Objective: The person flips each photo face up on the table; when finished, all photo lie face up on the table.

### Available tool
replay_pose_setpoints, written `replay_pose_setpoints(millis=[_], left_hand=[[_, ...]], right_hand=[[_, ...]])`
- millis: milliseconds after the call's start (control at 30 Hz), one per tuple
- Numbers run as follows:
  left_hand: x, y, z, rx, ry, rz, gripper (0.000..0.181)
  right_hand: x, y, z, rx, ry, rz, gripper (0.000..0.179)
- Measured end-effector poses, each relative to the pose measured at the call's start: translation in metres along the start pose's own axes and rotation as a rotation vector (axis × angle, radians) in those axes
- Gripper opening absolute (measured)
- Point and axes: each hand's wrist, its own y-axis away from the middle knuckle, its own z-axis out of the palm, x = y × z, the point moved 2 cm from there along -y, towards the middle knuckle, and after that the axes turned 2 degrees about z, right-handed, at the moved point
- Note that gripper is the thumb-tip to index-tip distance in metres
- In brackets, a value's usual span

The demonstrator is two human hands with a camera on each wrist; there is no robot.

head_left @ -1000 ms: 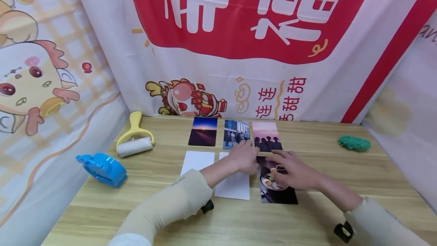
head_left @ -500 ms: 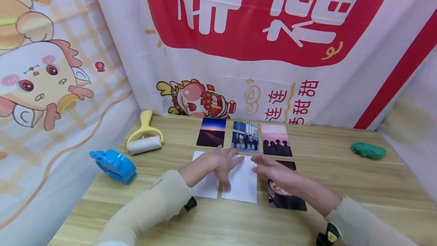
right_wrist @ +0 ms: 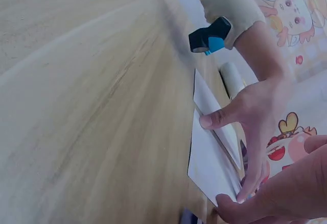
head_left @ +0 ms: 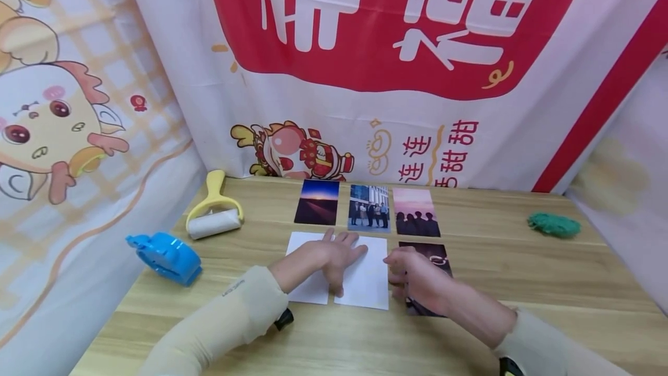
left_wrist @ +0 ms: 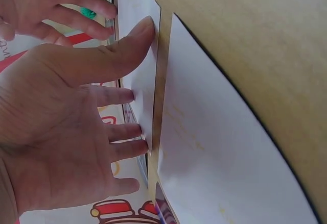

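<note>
My left hand [head_left: 338, 257] lies over the middle white card [head_left: 369, 277] of the near row, its fingers straight and spread. In the left wrist view the thumb [left_wrist: 140, 35] touches that card near its left edge. Left of it, the other white card [head_left: 308, 289] is partly hidden by the hand. My right hand [head_left: 425, 280] is at the middle card's right edge, its extended fingertips close to or touching it. Beneath that hand lies a dark photo card [head_left: 430, 248], largely covered. Behind stand a sunset photo [head_left: 316, 202], a group photo [head_left: 369, 208] and a pink silhouette photo [head_left: 416, 212], all flat.
A yellow-handled lint roller [head_left: 214, 222] and a blue alarm-clock-shaped object [head_left: 166, 257] are on the table's left. Green stringy material [head_left: 554, 224] lies at the far right. A printed cloth [head_left: 313, 97] hangs along the table's back edge.
My left hand has moved left from beside the dark photo onto the white cards. The right hand shifted left to the middle card's right edge. The head view has swung slightly.
</note>
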Motion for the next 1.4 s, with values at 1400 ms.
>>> replay_pose_setpoints(millis=[1400], left_hand=[[0.007, 0.022, -0.01, 0.236, 0.119, 0.082, 0.139]], right_hand=[[0.004, -0.001, -0.004, 0.026, -0.167, -0.141, 0.061]])
